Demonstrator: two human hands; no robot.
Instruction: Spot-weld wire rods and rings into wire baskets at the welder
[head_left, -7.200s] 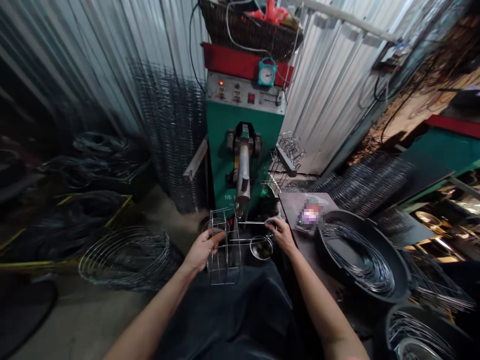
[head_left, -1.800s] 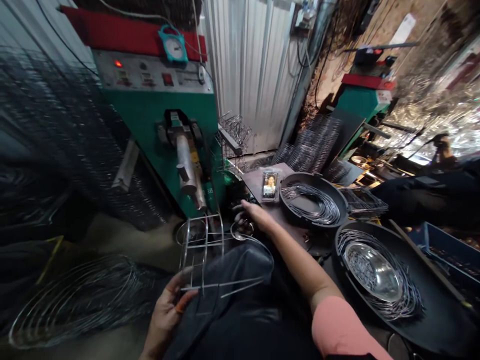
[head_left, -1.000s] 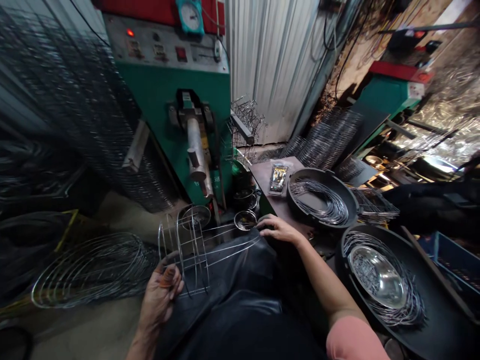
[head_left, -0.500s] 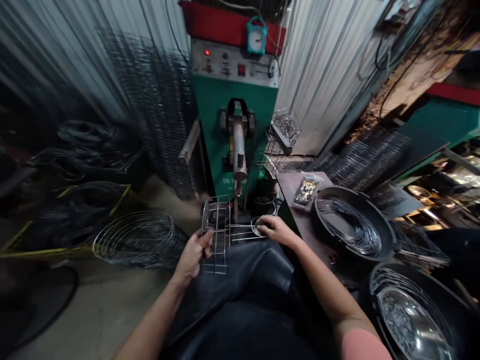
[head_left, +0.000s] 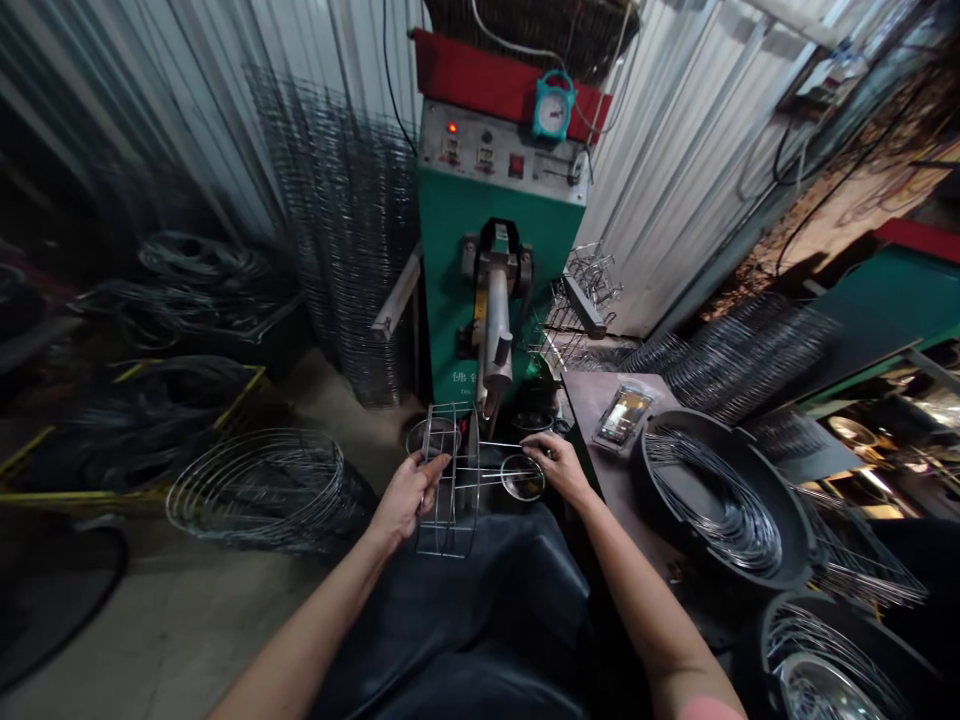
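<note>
My left hand (head_left: 406,497) grips a chrome wire frame (head_left: 454,480) made of hoop-shaped rings joined by straight rods. The frame is held upright over my dark apron (head_left: 457,620). My right hand (head_left: 559,468) holds the far ends of the frame's rods. Next to those fingers, a small steel bowl (head_left: 523,477) shows through the wires, and a similar bowl (head_left: 433,436) sits behind the frame's left side. Just above the frame is the tip of the green welding machine's electrode arm (head_left: 495,350).
A metal bench (head_left: 607,480) at right holds a bagged phone (head_left: 622,418) and a black pan of wire hoops (head_left: 720,500). Stacked wire hoops (head_left: 270,490) lie on the floor at left. Wire mesh stacks lean against the corrugated wall (head_left: 675,180).
My view has swung back to the left from the earlier right-turned position. My left hand has turned the wire frame, and my right hand has returned to the rod ends.
</note>
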